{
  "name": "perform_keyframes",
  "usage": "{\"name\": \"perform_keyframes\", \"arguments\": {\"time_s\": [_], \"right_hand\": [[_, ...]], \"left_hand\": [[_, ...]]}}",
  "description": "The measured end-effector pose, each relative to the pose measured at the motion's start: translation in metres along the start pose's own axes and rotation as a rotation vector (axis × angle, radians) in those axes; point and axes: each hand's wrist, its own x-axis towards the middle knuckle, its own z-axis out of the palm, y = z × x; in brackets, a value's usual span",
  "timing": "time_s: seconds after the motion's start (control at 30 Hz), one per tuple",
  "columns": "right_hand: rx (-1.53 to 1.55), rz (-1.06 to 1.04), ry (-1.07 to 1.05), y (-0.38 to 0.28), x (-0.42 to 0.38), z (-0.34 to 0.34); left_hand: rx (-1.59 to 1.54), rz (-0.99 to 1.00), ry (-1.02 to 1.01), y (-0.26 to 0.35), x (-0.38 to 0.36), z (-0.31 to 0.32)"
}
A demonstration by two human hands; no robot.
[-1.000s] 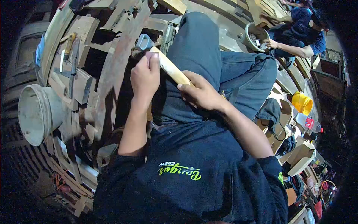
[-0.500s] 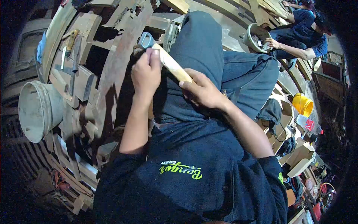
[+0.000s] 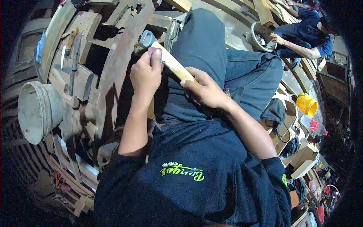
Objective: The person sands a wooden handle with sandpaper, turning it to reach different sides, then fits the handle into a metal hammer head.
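Observation:
My right hand (image 3: 206, 87) is closed around the lower end of a pale wooden handle (image 3: 174, 65), which slants up to the left above my lap. At its far end sits a blue-grey loop-shaped piece (image 3: 147, 39). Close below the loop, my left hand (image 3: 145, 73) is closed, with the thumb pressing a small pinkish-brown piece that looks like sandpaper (image 3: 152, 53) against the side of the handle. My fingers hide part of the sandpaper and the lower end of the handle.
On boards at the left lie a saw-like blade (image 3: 75, 55) and a wooden-handled knife (image 3: 70, 41). A whitish bucket (image 3: 36, 111) stands nearby. Another person (image 3: 306, 36) sits at upper right by a bucket (image 3: 254, 38). A yellow container (image 3: 307, 106) and a bottle (image 3: 315, 126) lie right.
My left hand has shifted slightly left and down along with the sandpaper. The handle stays nearly in place in my right hand.

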Motion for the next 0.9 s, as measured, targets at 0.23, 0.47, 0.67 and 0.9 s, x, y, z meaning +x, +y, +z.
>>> {"name": "perform_keyframes", "arguments": {"time_s": [0.23,0.47,0.67,0.9], "right_hand": [[-0.041,-0.061,0.022,0.01,0.0,-0.002],[0.077,0.065,-0.035,-0.001,-0.004,-0.004],[0.019,0.002,-0.002,0.002,-0.003,-0.001],[0.086,0.145,-0.048,-0.003,-0.004,-0.004]], "left_hand": [[0.017,0.072,-0.076,0.003,-0.009,-0.003],[0.003,0.049,-0.064,0.005,-0.008,0.001],[-0.026,0.066,-0.004,0.001,-0.019,0.012],[-0.017,0.057,0.015,0.006,-0.017,0.013]]}}
